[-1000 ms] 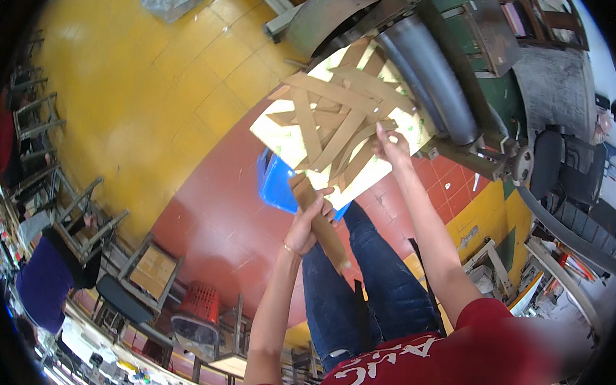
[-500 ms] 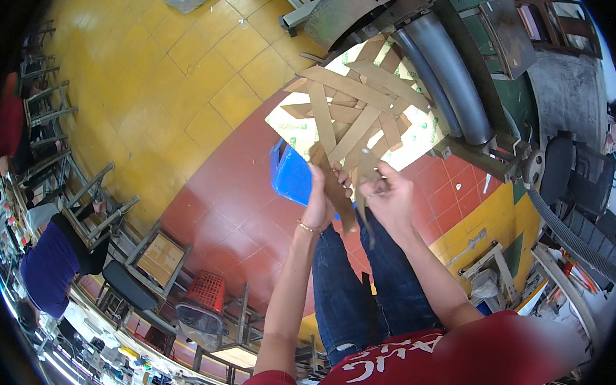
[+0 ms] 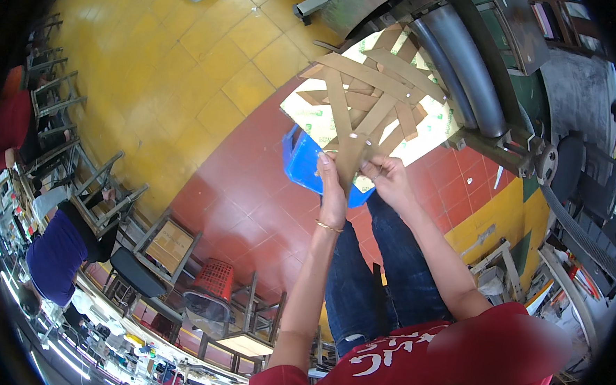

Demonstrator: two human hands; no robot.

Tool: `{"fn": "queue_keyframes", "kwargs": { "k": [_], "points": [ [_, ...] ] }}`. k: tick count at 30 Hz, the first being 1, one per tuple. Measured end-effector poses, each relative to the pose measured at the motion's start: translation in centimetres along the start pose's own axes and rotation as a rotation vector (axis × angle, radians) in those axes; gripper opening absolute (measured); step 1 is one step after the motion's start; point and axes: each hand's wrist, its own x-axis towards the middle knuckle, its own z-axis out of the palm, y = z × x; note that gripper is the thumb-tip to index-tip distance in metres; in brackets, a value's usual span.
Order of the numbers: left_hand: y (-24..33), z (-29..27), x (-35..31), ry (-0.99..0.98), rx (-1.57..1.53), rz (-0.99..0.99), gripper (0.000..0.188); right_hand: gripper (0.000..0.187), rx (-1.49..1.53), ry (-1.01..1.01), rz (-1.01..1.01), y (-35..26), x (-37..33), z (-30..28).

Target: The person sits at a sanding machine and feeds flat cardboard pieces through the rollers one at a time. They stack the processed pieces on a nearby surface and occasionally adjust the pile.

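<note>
My left hand [image 3: 330, 184] grips a flat brown strip [image 3: 349, 155], its thumb along the near side. The strip, which looks like leather or card, points away from me toward the pile. On its other side my right hand [image 3: 386, 177] has its fingers pinched together at the strip's edge; whether it holds a second piece is hard to make out. Just beyond both hands, several similar brown strips [image 3: 364, 71] lie crisscrossed on a pale sheet with green print [image 3: 426, 125]. A small white spot shows on the strip near my right fingers.
A machine with dark rollers [image 3: 465, 73] stands right of the sheet. Under the sheet's near left corner is a blue plastic bin [image 3: 302, 166]. A red basket [image 3: 214, 280] and wooden stools are at the lower left, where a person in purple [image 3: 60, 251] bends over.
My hands have come closer together, and the strip in my left hand has swung from pointing down toward me to lying toward the pile. The whole view has shifted slightly.
</note>
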Motion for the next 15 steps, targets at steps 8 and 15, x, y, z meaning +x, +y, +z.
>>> {"fn": "queue_keyframes", "kwargs": {
  "k": [8,15],
  "points": [
    [0.0,0.8,-1.6,0.264,0.572,0.268,0.036,0.03,-0.349,-0.052,-0.363,-1.9,-1.3,2.9],
    [2.1,-5.3,-4.3,-0.221,0.569,0.357,0.035,0.03,-0.263,-0.507,-0.123,-5.7,-1.0,1.0]
  ]
}}
